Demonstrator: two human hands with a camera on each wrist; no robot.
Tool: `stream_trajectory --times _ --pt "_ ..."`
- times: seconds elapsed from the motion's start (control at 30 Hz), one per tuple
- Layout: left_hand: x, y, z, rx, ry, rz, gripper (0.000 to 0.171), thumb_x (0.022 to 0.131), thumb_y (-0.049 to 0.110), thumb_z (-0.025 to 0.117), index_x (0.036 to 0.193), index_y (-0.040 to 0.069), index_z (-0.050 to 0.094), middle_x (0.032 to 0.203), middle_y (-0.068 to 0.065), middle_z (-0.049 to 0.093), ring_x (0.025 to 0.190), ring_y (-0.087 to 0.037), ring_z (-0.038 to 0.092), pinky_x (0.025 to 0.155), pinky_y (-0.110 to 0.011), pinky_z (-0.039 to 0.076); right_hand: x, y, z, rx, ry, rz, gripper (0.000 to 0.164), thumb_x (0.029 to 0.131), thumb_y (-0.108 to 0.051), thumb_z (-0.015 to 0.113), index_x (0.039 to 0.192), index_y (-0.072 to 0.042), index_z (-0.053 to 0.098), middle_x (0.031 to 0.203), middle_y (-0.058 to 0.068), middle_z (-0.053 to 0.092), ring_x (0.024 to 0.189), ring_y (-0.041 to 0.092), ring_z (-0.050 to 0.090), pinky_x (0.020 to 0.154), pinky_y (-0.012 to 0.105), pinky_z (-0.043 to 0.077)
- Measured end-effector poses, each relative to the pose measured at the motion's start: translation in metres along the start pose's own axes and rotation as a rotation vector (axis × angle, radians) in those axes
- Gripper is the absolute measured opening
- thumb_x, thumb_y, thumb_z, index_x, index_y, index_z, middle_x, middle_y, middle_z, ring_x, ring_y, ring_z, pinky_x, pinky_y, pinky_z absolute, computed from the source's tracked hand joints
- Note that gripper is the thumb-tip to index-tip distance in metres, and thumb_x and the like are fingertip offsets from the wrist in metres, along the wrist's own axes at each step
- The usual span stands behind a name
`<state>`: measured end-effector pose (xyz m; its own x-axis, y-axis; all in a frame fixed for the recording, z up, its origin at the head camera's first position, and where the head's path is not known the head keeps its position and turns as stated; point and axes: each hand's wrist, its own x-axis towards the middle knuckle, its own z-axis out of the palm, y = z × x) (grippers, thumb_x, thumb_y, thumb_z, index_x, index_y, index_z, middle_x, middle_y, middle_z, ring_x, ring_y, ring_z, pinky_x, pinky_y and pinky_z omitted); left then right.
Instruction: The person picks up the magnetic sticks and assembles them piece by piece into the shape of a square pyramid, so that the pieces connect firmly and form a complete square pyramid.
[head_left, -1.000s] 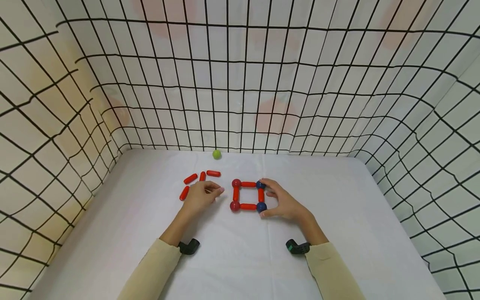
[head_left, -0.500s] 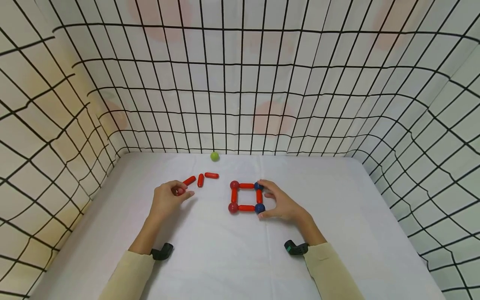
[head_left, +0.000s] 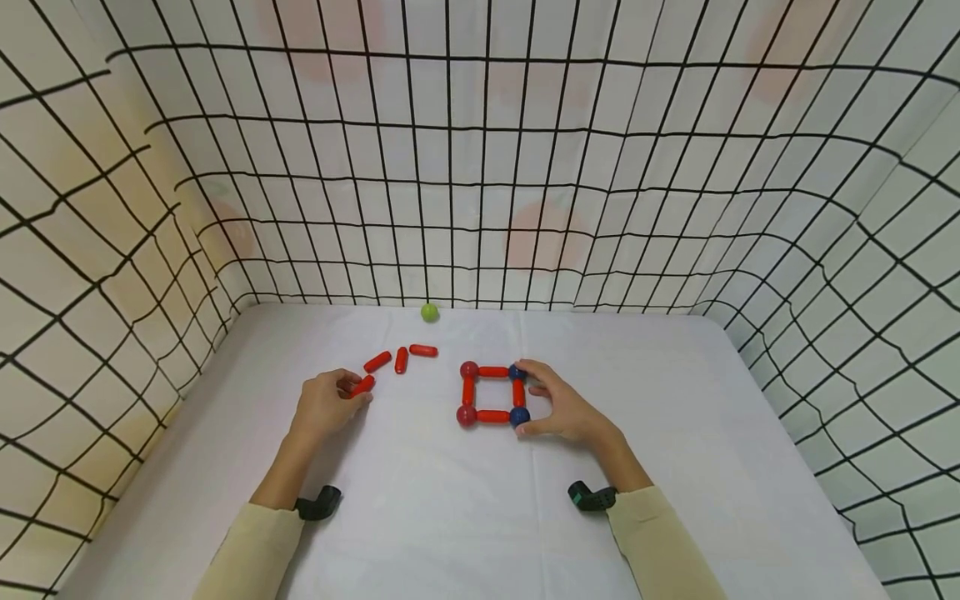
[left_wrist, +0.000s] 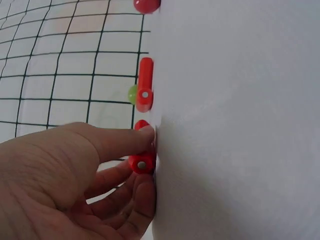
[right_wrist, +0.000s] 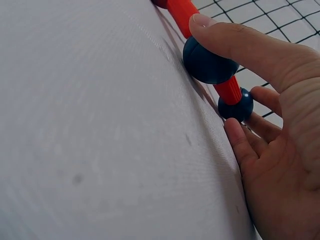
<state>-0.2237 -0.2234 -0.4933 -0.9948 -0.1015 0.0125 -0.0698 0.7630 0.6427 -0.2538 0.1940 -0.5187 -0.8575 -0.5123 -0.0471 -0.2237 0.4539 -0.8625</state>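
My left hand (head_left: pixel 324 407) pinches a red magnetic building rod (head_left: pixel 363 386) low at the tabletop, thumb on one side and fingers on the other. A silver dot marks the end of this rod in the left wrist view, where the thumb covers part of it. A flat square of red rods (head_left: pixel 492 416) joined by two red balls (head_left: pixel 467 416) and two blue balls (head_left: pixel 519 417) lies in the middle. My right hand (head_left: pixel 572 408) holds the square's right side, thumb against the near blue ball and fingers at the far blue ball (right_wrist: pixel 236 106).
Beyond the left hand lie three loose red rods (head_left: pixel 401 360). A small green ball (head_left: pixel 429 312) sits at the back edge of the white-covered table (head_left: pixel 465 517). Black wire mesh (head_left: pixel 487 179) encloses the back and both sides.
My left hand has moved left from beside the square to the nearest loose rod, and its fingers have closed on that rod. My right hand keeps its hold on the square.
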Motion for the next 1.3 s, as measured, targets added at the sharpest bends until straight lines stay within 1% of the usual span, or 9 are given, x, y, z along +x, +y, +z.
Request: stream_trajectory --times 0.13,0.27,0.37,0.47,0.53,0.7,0.87,1.1,1.3 --pt "0.001 0.001 -0.001 0.004 -0.034 0.021 0.039 0.093 0.025 0.076 0.123 0.001 0.07 0.106 -0.016 0.073 0.095 -0.029 0.066 0.068 -0.031 0.055 -0.001 0.0 -0.001 -0.021 0.0 0.005 0.11 0.075 -0.033 0.094 0.162 -0.028 0.027 0.171 0.005 0.019 0.146 0.04 0.044 0.117 0.05 0.041" --pt "0.003 0.002 0.001 -0.006 -0.08 0.049 0.041 0.094 0.027 0.075 0.127 0.003 0.069 0.108 -0.016 0.074 0.096 -0.027 0.067 0.068 -0.028 0.054 -0.001 0.0 -0.003 -0.031 0.002 0.004 0.11 0.075 -0.035 0.094 0.162 -0.029 0.026 0.171 0.005 0.02 0.146 0.039 0.045 0.117 0.049 0.041" --pt "0.003 0.004 0.003 -0.04 -0.107 0.06 0.042 0.095 0.029 0.075 0.129 0.005 0.069 0.114 -0.014 0.073 0.1 -0.028 0.067 0.075 -0.031 0.058 0.0 0.002 -0.004 -0.028 0.003 0.006 0.111 0.074 -0.036 0.094 0.162 -0.031 0.027 0.171 0.003 0.02 0.146 0.038 0.044 0.118 0.049 0.041" --pt "0.002 0.007 0.006 -0.113 -0.142 0.075 0.042 0.096 0.029 0.073 0.132 0.008 0.068 0.121 -0.013 0.072 0.108 -0.029 0.068 0.084 -0.037 0.061 0.0 0.004 -0.004 -0.033 0.003 0.01 0.11 0.074 -0.036 0.094 0.161 -0.033 0.028 0.171 0.002 0.02 0.147 0.038 0.044 0.118 0.049 0.041" --pt "0.001 0.011 0.008 -0.173 -0.165 0.09 0.04 0.096 0.028 0.074 0.132 0.011 0.068 0.121 -0.01 0.073 0.11 -0.028 0.069 0.09 -0.041 0.061 0.001 0.005 -0.004 -0.043 0.005 0.012 0.109 0.074 -0.038 0.094 0.161 -0.033 0.028 0.171 0.003 0.02 0.146 0.038 0.044 0.118 0.049 0.041" --pt "0.002 0.023 0.019 -0.27 -0.19 0.159 0.042 0.094 0.031 0.076 0.132 0.013 0.071 0.117 -0.005 0.076 0.109 -0.024 0.072 0.096 -0.044 0.059 0.001 0.005 -0.004 -0.045 0.004 0.009 0.108 0.074 -0.038 0.094 0.161 -0.033 0.029 0.171 0.004 0.019 0.146 0.04 0.044 0.117 0.05 0.041" --pt "0.004 0.04 0.03 -0.338 -0.208 0.251 0.044 0.092 0.032 0.079 0.13 0.012 0.072 0.12 -0.004 0.076 0.109 -0.022 0.073 0.099 -0.042 0.058 0.001 0.004 -0.004 -0.035 -0.006 -0.013 0.109 0.075 -0.036 0.094 0.162 -0.031 0.027 0.171 0.006 0.018 0.146 0.041 0.044 0.117 0.05 0.041" --pt "0.006 0.065 0.048 -0.368 -0.282 0.349 0.038 0.095 0.024 0.075 0.131 0.013 0.071 0.121 -0.002 0.075 0.106 -0.017 0.073 0.098 -0.037 0.059 0.003 0.008 -0.002 -0.025 -0.004 -0.007 0.11 0.074 -0.037 0.094 0.161 -0.032 0.028 0.171 0.001 0.02 0.147 0.037 0.044 0.118 0.048 0.041" --pt "0.007 0.079 0.062 -0.385 -0.333 0.412 0.037 0.097 0.021 0.073 0.133 0.012 0.07 0.124 -0.003 0.074 0.114 -0.02 0.071 0.102 -0.038 0.057 0.003 0.007 -0.001 -0.012 -0.006 -0.008 0.11 0.074 -0.036 0.094 0.161 -0.031 0.028 0.171 0.002 0.02 0.147 0.037 0.044 0.118 0.049 0.041"
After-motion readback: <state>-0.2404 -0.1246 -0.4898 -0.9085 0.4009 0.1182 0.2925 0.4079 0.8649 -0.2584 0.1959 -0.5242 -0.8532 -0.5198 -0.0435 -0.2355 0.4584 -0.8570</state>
